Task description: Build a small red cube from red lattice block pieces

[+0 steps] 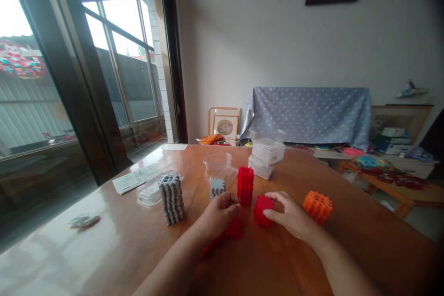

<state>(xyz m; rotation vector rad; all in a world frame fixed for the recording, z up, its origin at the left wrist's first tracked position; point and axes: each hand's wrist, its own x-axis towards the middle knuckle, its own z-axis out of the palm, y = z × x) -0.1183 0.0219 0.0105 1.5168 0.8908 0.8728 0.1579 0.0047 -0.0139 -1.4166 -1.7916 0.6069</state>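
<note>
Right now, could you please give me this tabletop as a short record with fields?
Left hand: near the tall red stack; grip unclear
Right hand: thumb and fingers on the short red stack
Grey: tall grey stack at left; short grey stack partly behind the left hand
Orange: orange stack right of the right hand
Clear containers: piled behind the red stacks

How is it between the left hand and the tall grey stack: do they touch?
Apart: the head view shows bare tabletop between the left hand and the tall grey stack.
</note>
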